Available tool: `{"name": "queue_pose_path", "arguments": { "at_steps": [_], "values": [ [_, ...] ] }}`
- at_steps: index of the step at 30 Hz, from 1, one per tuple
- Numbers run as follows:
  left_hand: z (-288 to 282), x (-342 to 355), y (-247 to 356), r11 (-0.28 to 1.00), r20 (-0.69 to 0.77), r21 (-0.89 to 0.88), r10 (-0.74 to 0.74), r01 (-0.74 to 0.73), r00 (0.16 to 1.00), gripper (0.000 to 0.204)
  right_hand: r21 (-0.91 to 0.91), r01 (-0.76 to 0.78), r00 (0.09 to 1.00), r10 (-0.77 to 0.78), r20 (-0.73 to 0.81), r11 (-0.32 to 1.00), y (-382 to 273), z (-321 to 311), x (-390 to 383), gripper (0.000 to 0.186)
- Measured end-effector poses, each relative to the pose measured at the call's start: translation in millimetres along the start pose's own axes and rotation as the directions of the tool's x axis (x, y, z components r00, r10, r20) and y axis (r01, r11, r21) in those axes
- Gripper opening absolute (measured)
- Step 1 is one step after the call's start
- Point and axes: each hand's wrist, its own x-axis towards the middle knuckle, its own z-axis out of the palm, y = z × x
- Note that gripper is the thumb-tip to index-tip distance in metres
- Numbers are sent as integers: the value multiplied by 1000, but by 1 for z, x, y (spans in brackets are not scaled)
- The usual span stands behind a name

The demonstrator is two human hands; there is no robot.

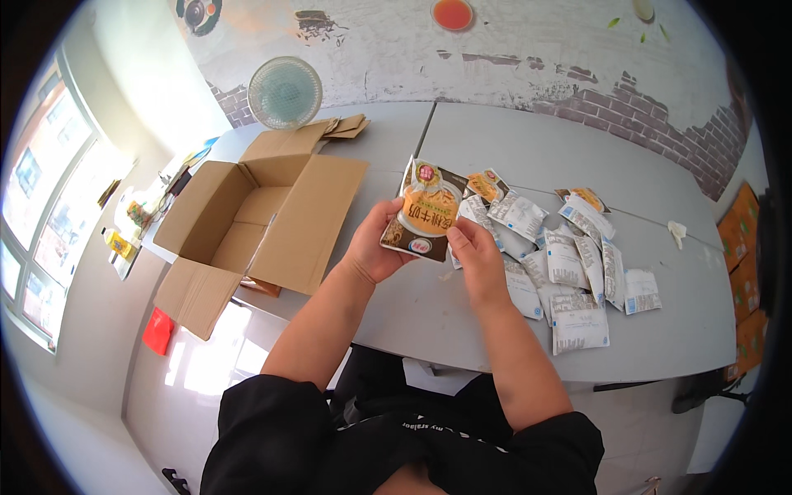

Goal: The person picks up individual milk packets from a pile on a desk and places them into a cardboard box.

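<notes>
A drink-milk packet [427, 206] with a brown front, an orange patch and a pale bowl picture is held up over the table, tilted with its printed face toward me. My left hand [378, 247] is closed around its left side and lower corner. On the lower right edge, my right hand [478, 257] pinches it with the thumb in front. Close to my right hand lies a heap of white packets [569, 262], several of them overlapping with their backs up. Two more packets show brown and orange fronts, one at the heap's upper left [487, 185] and one behind it [586, 199].
An open cardboard box [323, 223] with spread flaps stands at the left edge of the grey table [660, 346]. Behind it are folded cardboard [351, 125] and a round fan [285, 92]. Crumpled tissue [677, 232] lies at the right. Orange-brown cartons [747, 289] are stacked beyond the table.
</notes>
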Motion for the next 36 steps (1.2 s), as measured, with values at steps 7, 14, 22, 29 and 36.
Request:
{"name": "queue_pose_path", "arguments": {
  "at_steps": [7,14,22,29,36],
  "values": [
    [4,-8,-20,991,11,-41,-126,126,992,39,241,-136,981,97,169,961,-2,-7,0,41],
    [14,-10,-24,925,-114,373,127,-76,985,42,-62,26,1000,-26,8,998,4,-2,0,32],
    [19,5,-52,895,-78,333,340,-297,937,37,-240,48,998,-37,54,970,-1,2,-4,30],
    [6,9,-68,903,-83,325,322,-280,943,33,-109,-25,999,28,29,994,12,2,-2,33],
    [8,4,-60,902,-114,336,325,-272,939,28,156,-235,972,235,17,959,14,5,2,39]
  ]
}}
